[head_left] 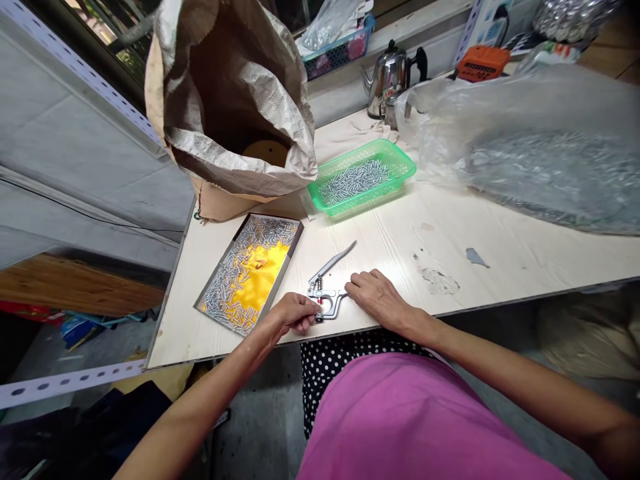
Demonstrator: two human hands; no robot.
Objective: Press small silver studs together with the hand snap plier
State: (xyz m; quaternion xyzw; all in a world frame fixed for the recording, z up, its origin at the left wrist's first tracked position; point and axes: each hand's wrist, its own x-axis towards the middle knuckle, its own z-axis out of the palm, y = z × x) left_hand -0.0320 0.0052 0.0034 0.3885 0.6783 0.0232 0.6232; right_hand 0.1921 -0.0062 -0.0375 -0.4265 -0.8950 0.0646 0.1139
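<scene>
A pair of silver pliers with a spring and a wide C-shaped jaw, like snap-fastener pliers, lies near the table's front edge. Its upper handle stands spread away from the body. My right hand is closed around the other handle. With its fingertips pinched at the jaw opening, my left hand is beside a small red spot on the tool; whatever is between those fingers is hidden. Left of the pliers is a shallow tray with a yellow bottom and many small silver metal pieces.
Behind the tray stands a large open sack. A green plastic basket holds more metal pieces. At the right lies a clear plastic bag full of small metal parts. A steel kettle and an orange box are at the back.
</scene>
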